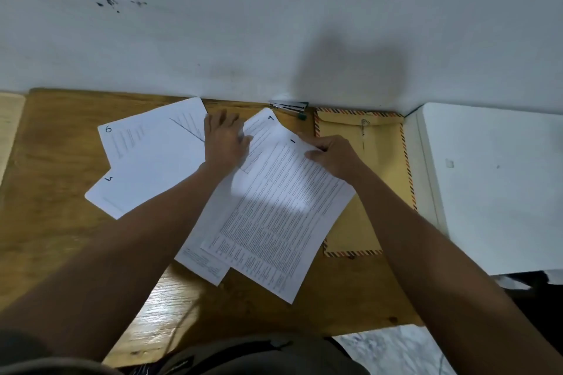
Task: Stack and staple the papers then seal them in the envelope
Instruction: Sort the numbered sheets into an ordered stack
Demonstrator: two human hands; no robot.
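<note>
Gathering step: right hand (pixel 333 155) pinches sheet 1 (pixel 274 210); left hand (pixel 225 138) flat, fingers spread on papers. Next, square the stack.

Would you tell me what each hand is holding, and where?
Right hand pinches the sheet marked 1 at its top corner. Left hand lies flat on the papers, holding nothing.

Both bare forearms reach forward from the near edge of the tabletop toward its far edge. The left hand (pixel 225 138) lies palm down, fingers spread flat and pointing at the far edge. The right hand (pixel 332 155) is curled, thumb and fingertips pinched together, knuckles up.
</note>
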